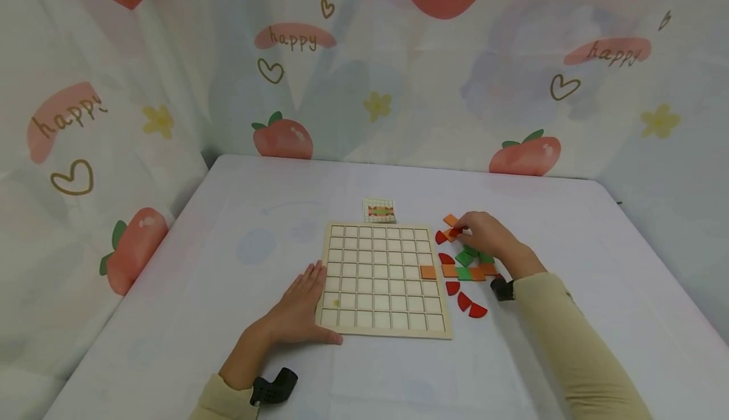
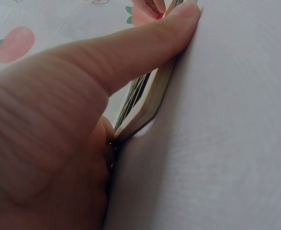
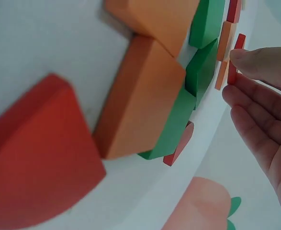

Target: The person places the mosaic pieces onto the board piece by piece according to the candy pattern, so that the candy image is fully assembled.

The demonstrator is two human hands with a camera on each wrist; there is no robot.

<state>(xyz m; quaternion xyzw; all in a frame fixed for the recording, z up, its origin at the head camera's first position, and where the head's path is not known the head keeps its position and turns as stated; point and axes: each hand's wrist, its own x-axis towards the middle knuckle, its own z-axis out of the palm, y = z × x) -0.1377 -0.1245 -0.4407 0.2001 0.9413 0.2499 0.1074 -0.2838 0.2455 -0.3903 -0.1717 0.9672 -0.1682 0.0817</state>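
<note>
A square wooden grid board (image 1: 373, 284) lies on the table with one orange square tile (image 1: 428, 272) near its right edge. My left hand (image 1: 299, 303) rests at the board's lower left corner, fingers straight along the left edge and thumb along the front edge. To the right of the board, my right hand (image 1: 488, 238) pinches a red piece (image 3: 233, 72) between thumb and fingertips, above the orange tiles. Under and around that hand lie green tiles (image 1: 464, 259), more orange tiles (image 1: 450, 271) and several red quarter-round pieces (image 1: 477, 310).
A small pattern card (image 1: 380, 210) lies just behind the board, printed with a red, orange and green design on a grid. The white table (image 1: 256, 198) is backed by a printed cloth (image 1: 353, 78) with fruit and hearts.
</note>
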